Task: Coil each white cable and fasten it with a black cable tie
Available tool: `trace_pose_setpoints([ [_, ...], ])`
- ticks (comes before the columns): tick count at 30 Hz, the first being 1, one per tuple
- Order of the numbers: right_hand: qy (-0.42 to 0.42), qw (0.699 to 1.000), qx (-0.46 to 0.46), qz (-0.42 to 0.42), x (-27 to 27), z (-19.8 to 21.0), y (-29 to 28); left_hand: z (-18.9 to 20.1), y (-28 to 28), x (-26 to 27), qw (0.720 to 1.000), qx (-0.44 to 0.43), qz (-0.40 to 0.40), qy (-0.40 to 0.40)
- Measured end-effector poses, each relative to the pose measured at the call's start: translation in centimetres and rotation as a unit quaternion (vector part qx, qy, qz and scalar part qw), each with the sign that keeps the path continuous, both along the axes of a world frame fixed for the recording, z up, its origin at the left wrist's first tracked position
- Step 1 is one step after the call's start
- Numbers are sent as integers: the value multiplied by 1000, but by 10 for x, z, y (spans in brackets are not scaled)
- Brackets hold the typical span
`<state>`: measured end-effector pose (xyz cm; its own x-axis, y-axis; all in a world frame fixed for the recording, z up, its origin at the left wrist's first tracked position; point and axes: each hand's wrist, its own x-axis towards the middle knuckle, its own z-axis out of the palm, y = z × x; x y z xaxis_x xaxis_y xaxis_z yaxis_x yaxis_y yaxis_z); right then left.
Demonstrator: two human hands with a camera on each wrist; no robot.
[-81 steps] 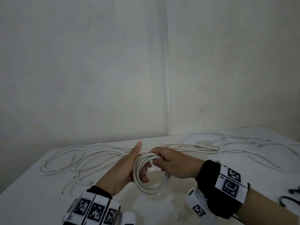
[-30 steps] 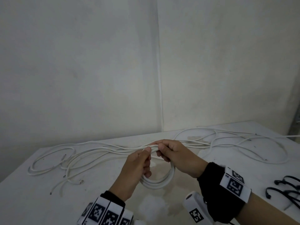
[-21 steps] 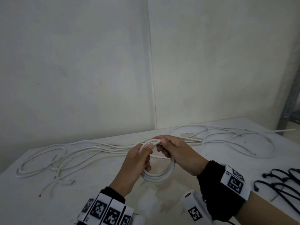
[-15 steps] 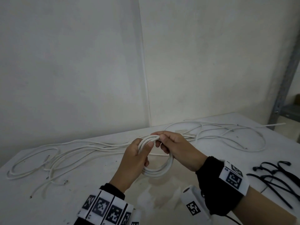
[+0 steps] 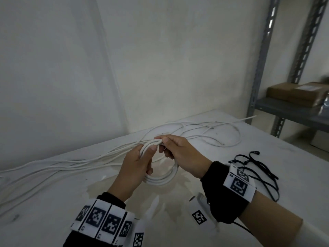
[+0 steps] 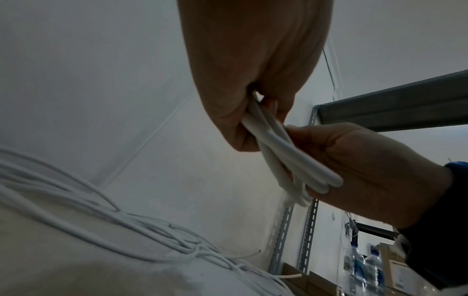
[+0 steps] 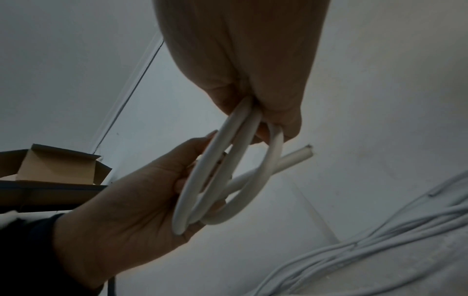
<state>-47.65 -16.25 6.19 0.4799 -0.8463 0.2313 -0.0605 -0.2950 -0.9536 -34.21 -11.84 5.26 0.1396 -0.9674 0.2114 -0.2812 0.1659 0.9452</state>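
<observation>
A white cable coil [image 5: 166, 179] of several loops hangs just above the table between both hands. My left hand [image 5: 140, 161] grips the coil's left side, thumb on top and fingers through the ring. At the coil's top my right hand [image 5: 170, 148] pinches the loops together. In the left wrist view the coil [image 6: 286, 156] runs from my left hand [image 6: 253, 80] into the right hand [image 6: 367, 170]. In the right wrist view, the cable's cut end [image 7: 303, 154] sticks out of the coil [image 7: 220, 180]. Black cable ties [image 5: 256, 168] lie to the right.
Loose white cables [image 5: 195, 129] sprawl along the back of the white table [image 5: 53, 220] and trail off to the left. A grey metal shelf [image 5: 293, 111] with a cardboard box [image 5: 299, 93] stands at the right. Water bottles [image 6: 364, 270] stand low on the shelf.
My view has swung to the right, so the black ties and the shelf came into sight. Both hands kept their hold on the coil and lifted it slightly.
</observation>
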Motion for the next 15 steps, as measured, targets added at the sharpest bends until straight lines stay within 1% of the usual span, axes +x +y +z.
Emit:
trace_pose_setpoints([
  [3,4,1000,2,-25,-16,-7,1,-1,-7,-13,996,56,-16,64],
  [5,4,999,4,-37,-25,-11,2,-2,-10,-20,993,83,-21,86],
  [11,5,999,2,-53,-55,-18,6,-12,-12,-48,987,105,-51,108],
  [15,20,997,43,-59,-75,-28,12,-22,-10,-63,988,114,-72,76],
])
